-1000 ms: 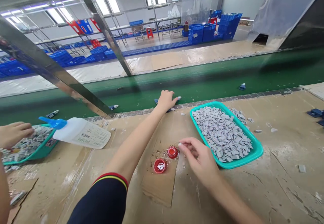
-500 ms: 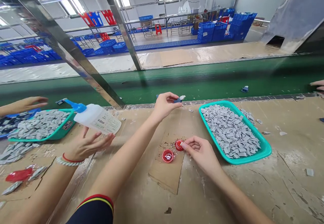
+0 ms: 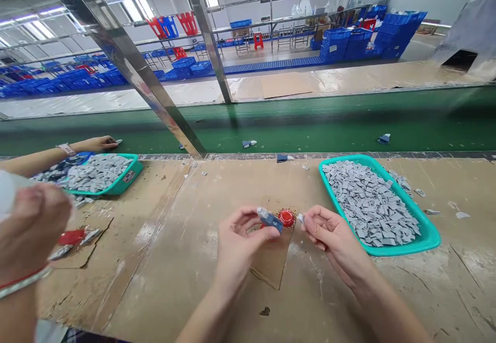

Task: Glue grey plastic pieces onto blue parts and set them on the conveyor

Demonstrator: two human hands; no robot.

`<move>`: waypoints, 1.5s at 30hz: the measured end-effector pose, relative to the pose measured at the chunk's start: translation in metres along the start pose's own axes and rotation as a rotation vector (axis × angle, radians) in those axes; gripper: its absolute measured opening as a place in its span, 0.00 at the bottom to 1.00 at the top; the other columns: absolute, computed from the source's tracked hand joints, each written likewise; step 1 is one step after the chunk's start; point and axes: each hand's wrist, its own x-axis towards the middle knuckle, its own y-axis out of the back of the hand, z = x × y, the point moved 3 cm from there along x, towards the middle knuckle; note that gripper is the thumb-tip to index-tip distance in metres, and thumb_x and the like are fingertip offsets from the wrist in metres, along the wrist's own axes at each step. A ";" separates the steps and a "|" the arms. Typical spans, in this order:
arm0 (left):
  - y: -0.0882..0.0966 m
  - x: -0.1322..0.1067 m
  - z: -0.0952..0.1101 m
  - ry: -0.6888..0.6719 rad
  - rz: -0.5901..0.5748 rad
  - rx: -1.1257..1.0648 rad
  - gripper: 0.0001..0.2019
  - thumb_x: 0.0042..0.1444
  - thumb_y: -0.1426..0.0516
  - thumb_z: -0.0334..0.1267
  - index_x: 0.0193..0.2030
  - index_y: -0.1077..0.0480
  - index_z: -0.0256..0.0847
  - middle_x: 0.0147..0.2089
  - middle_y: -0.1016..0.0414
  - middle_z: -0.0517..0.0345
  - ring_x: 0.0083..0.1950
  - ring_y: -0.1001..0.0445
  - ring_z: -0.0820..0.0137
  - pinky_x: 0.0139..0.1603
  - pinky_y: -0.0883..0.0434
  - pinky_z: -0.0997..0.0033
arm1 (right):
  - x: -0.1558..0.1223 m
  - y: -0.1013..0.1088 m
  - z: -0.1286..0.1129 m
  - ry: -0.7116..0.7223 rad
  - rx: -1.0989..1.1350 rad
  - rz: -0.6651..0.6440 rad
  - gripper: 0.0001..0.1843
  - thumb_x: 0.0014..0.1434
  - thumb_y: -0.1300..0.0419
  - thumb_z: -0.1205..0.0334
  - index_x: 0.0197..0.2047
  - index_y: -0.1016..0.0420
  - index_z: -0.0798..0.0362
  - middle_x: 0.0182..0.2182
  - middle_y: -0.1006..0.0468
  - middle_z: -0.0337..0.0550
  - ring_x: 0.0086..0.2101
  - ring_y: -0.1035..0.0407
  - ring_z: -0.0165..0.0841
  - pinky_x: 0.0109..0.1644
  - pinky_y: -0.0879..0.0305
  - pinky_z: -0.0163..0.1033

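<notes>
My left hand (image 3: pixel 246 237) is closed on a small dark blue plastic part (image 3: pixel 273 221) with a grey end, held over the cardboard. Between the thumb and fingers of my right hand (image 3: pixel 335 234) is a small light grey plastic piece (image 3: pixel 300 218). Between my hands sits a red cap (image 3: pixel 287 217) with wet-looking red inside, on a scrap of cardboard (image 3: pixel 271 265). A second red cap is mostly hidden behind my left fingers. To the right of my right hand stands a turquoise basket (image 3: pixel 436 234) full of grey pieces.
A green belt (image 3: pixel 329 126) runs behind the table, carrying a blue-and-white part (image 3: pixel 249 143). Another dark blue part (image 3: pixel 284 158) lies at its edge. At left, a co-worker's blurred hand (image 3: pixel 42 219) holds a white bottle; another person's hand (image 3: pixel 103 143) reaches over a second basket (image 3: pixel 132 175).
My left hand has come back from the belt edge to the red caps; blue parts now lie where it was. My right hand has drawn slightly off the cap. The bottle moved left.
</notes>
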 end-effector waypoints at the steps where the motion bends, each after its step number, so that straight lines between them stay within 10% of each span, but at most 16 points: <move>1: -0.005 -0.003 -0.002 0.004 0.004 -0.011 0.17 0.33 0.29 0.27 0.31 0.28 0.39 0.33 0.21 0.60 0.36 0.22 0.71 0.36 0.23 0.77 | -0.002 -0.002 0.000 -0.004 -0.001 -0.015 0.15 0.55 0.34 0.51 0.31 0.30 0.53 0.26 0.29 0.36 0.22 0.47 0.22 0.23 0.54 0.29; 8: -0.031 -0.009 0.002 0.005 0.001 -0.065 0.18 0.32 0.31 0.23 0.30 0.28 0.38 0.29 0.22 0.61 0.32 0.21 0.69 0.33 0.21 0.74 | -0.006 -0.008 -0.007 0.068 -0.012 -0.099 0.13 0.55 0.34 0.54 0.29 0.29 0.52 0.22 0.30 0.33 0.23 0.43 0.23 0.27 0.48 0.29; 23: -0.025 -0.009 -0.003 -0.038 -0.136 0.172 0.11 0.35 0.30 0.31 0.28 0.23 0.41 0.33 0.23 0.57 0.35 0.22 0.63 0.39 0.18 0.62 | -0.002 -0.004 0.001 -0.032 -0.113 -0.168 0.20 0.52 0.34 0.48 0.37 0.37 0.51 0.27 0.27 0.36 0.30 0.34 0.30 0.34 0.42 0.34; 31: -0.032 0.014 0.007 0.023 -0.423 0.241 0.19 0.46 0.34 0.33 0.47 0.24 0.42 0.49 0.22 0.51 0.50 0.23 0.59 0.57 0.28 0.57 | -0.005 0.014 -0.030 0.196 -0.403 0.097 0.14 0.59 0.42 0.48 0.38 0.29 0.50 0.32 0.25 0.41 0.33 0.30 0.34 0.36 0.36 0.37; 36: -0.031 0.057 0.021 -0.315 -0.412 0.446 0.20 0.58 0.43 0.34 0.58 0.33 0.45 0.57 0.28 0.51 0.57 0.29 0.64 0.62 0.35 0.60 | -0.013 0.077 -0.052 0.376 -1.046 0.773 0.13 0.57 0.40 0.48 0.36 0.23 0.48 0.37 0.24 0.44 0.33 0.32 0.38 0.32 0.41 0.41; 45: -0.039 0.208 0.010 -0.593 -0.161 1.194 0.21 0.55 0.51 0.25 0.54 0.32 0.40 0.50 0.24 0.49 0.50 0.26 0.61 0.51 0.32 0.63 | 0.007 0.076 -0.037 0.301 -1.434 0.887 0.08 0.56 0.38 0.56 0.34 0.22 0.51 0.33 0.25 0.52 0.37 0.38 0.49 0.31 0.45 0.44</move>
